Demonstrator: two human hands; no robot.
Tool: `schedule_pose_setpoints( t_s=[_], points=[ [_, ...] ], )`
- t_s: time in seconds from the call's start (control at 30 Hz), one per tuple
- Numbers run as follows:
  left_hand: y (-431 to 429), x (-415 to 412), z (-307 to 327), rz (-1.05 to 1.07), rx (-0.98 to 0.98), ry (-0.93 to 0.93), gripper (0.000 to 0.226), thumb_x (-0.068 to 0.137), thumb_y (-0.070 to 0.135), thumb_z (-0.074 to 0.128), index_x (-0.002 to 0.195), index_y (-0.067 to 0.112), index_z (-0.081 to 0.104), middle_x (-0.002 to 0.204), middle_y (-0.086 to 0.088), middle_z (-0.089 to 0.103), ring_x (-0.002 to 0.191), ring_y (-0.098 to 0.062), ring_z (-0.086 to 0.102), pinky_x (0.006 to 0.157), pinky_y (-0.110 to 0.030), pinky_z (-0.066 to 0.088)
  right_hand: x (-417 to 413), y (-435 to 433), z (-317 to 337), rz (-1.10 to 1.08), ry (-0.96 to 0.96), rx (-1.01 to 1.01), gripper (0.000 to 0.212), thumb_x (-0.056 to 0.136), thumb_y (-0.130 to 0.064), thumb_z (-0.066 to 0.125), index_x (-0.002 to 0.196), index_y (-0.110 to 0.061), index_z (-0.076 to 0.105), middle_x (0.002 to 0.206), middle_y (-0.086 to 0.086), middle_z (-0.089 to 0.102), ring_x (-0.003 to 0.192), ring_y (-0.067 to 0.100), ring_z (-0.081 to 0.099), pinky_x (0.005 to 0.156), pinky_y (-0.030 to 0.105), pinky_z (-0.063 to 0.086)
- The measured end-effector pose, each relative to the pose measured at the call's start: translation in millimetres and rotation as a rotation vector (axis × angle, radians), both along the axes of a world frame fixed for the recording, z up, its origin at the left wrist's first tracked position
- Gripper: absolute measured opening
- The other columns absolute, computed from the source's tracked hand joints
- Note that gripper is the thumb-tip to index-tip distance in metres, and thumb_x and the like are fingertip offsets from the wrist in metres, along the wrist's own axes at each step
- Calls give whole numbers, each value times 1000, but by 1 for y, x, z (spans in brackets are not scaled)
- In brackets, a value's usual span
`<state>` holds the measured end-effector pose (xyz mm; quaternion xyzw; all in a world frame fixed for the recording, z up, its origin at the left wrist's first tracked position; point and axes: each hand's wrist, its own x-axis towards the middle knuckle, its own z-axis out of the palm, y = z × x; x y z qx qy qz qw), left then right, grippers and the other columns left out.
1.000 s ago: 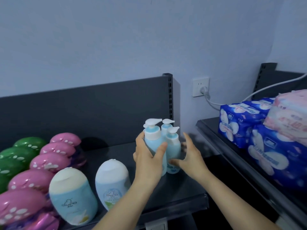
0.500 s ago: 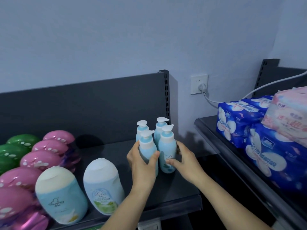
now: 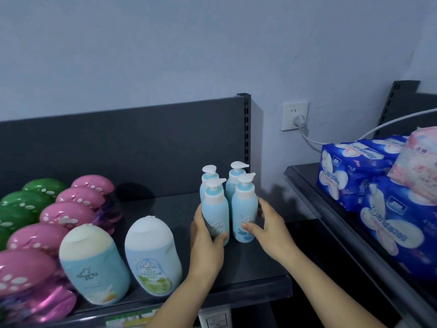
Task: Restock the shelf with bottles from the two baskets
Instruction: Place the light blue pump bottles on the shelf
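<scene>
Head view: left hand (image 3: 207, 242) grips front-left pump bottle (image 3: 215, 210) on the shelf (image 3: 255, 263); right hand (image 3: 269, 229) cups its neighbour bottle (image 3: 244, 211), fingers loosely spread.

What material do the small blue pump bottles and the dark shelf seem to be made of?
Small blue pump bottles: probably plastic with a matte finish, since the light falls softly on them; their white pump heads look glossier. Dark grey shelf: likely painted metal, judging by its slotted upright and faint sheen.
</scene>
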<state>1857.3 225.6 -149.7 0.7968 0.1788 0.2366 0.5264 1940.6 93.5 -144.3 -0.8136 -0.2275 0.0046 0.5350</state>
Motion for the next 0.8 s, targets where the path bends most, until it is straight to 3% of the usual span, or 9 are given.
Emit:
schedule_pose_setpoints(
  t_s=[0.13, 0.23, 0.33, 0.47, 0.63, 0.73, 0.8],
  points=[
    [3, -4, -4, 24, -3, 44, 91, 77, 5, 73, 146, 30, 19, 142, 7, 38, 130, -10, 38, 109, -34, 35, -3, 0, 1, -18, -6, 6, 69, 80, -11, 72, 139, -25, 39, 121, -13, 46, 112, 1, 44, 92, 19, 35],
    [2, -14, -4, 18, -3, 123, 100, 78, 10, 74, 151, 21, 6, 153, 0, 23, 140, -13, 23, 113, -29, 23, -6, -1, 1, -48, -7, -4, 73, 77, -13, 75, 139, -26, 39, 121, -12, 43, 113, 4, 45, 98, 29, 42],
    [2, -27, 0, -2, 108, 158, 93, 84, 16, 69, 151, 16, 4, 156, -1, 14, 143, -13, 15, 112, -24, 16, -15, 1, 1, -151, -23, 0, 78, 76, -17, 77, 142, -21, 36, 130, -4, 43, 120, 10, 45, 103, 39, 44],
    [3, -49, 12, -54, 303, 35, 69, 86, 18, 65, 143, 15, 27, 136, 9, 30, 119, 4, 24, 101, -10, 18, -39, 4, 12, -324, -145, 36, 68, 80, -17, 73, 139, -16, 40, 128, 0, 47, 117, 9, 47, 99, 36, 45],
    [0, -103, 29, -318, 526, -65, 43, 92, 23, 56, 133, 16, 48, 131, 1, 49, 121, -11, 45, 106, -19, 32, -90, 11, 37, -422, -370, 71, 37, 86, -15, 65, 122, -13, 57, 112, -2, 55, 105, 13, 54, 95, 38, 47],
    [13, -148, 37, -412, 669, -118, 27, 91, 27, 53, 115, 18, 62, 110, -1, 60, 102, -17, 56, 89, -32, 46, -132, 28, 51, -449, -428, 111, 30, 86, -11, 64, 116, -9, 61, 111, 5, 59, 105, 20, 56, 93, 42, 49],
    [33, -182, 38, -398, 746, -147, 26, 89, 35, 48, 105, 22, 64, 100, 1, 61, 95, -18, 57, 75, -33, 50, -166, 48, 59, -445, -442, 150, 26, 87, -11, 63, 113, -10, 62, 108, 3, 59, 102, 19, 57, 91, 41, 49]
  ],
)
